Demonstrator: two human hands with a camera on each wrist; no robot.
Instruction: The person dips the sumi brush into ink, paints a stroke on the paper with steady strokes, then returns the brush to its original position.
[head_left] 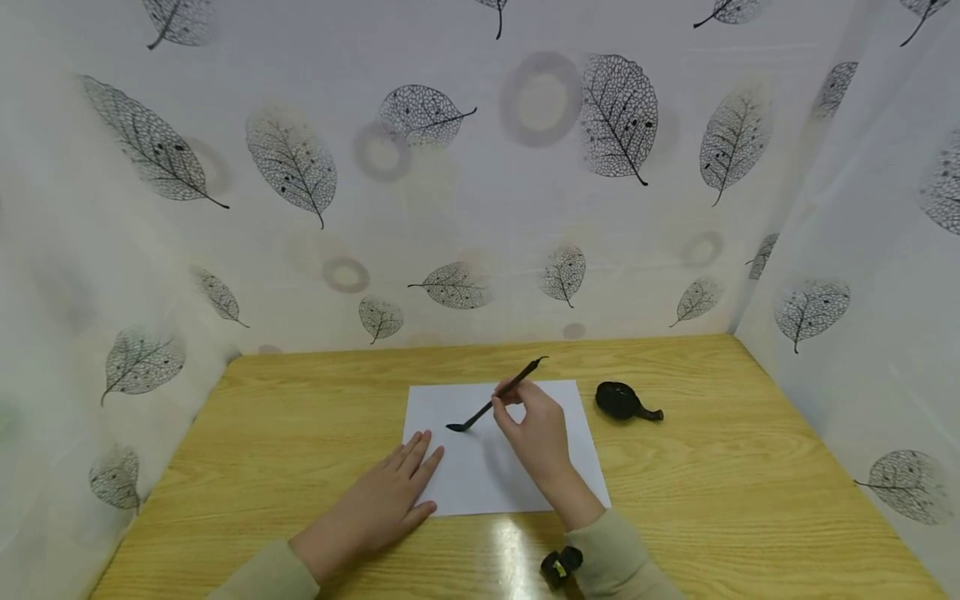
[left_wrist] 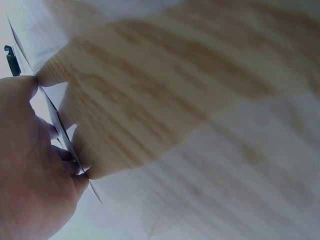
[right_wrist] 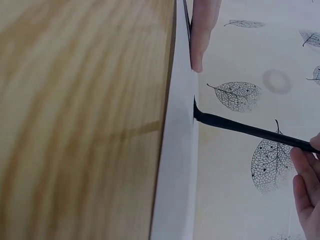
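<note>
A white sheet of paper [head_left: 517, 483] lies on the wooden table. My right hand [head_left: 542, 429] pinches a dark calligraphy brush [head_left: 483, 410] between thumb and fingers, its handle slanting up to the right. The brush's bent tip touches the paper left of its middle; the right wrist view shows the dark bristles [right_wrist: 197, 111] flexed against the sheet. With fingers straight and slightly spread, my left hand [head_left: 382, 500] rests on the paper's lower left edge. In the left wrist view, the left hand [left_wrist: 35, 150] lies along the paper's edge.
A small black dish with a short handle [head_left: 618, 401] sits right of the paper. A black wrist device [head_left: 561, 567] is beside the right sleeve. Leaf-patterned white curtains [head_left: 480, 208] enclose the table [head_left: 300, 433] at the back and both sides.
</note>
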